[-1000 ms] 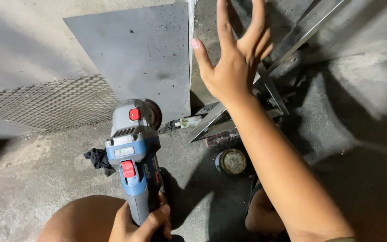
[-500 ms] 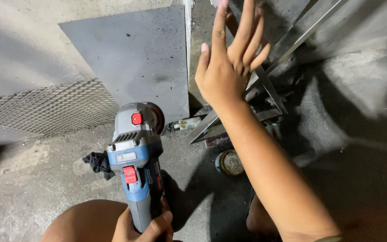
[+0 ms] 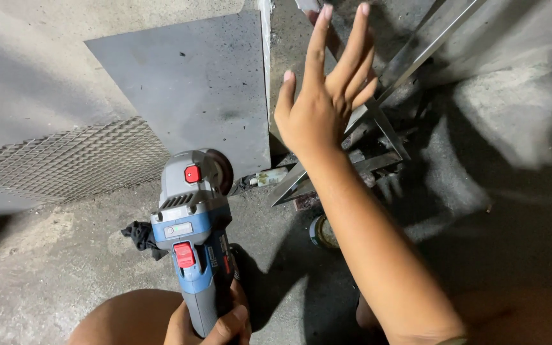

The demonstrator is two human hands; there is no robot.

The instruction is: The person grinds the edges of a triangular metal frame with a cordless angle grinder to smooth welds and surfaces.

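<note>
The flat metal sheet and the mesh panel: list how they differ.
The flat metal sheet is solid, smooth and dark grey; the mesh panel is perforated in a diamond pattern and paler. The sheet lies farther from the person, the mesh panel lower left, beyond the angle grinder. Both are flat metal pieces by the concrete floor.

The bottom edge is cutting off the left hand gripping the blue-and-grey angle grinder; the raised right hand is hiding part of the angled grey steel bars; the forearm is covering most of a small round tin.
</note>
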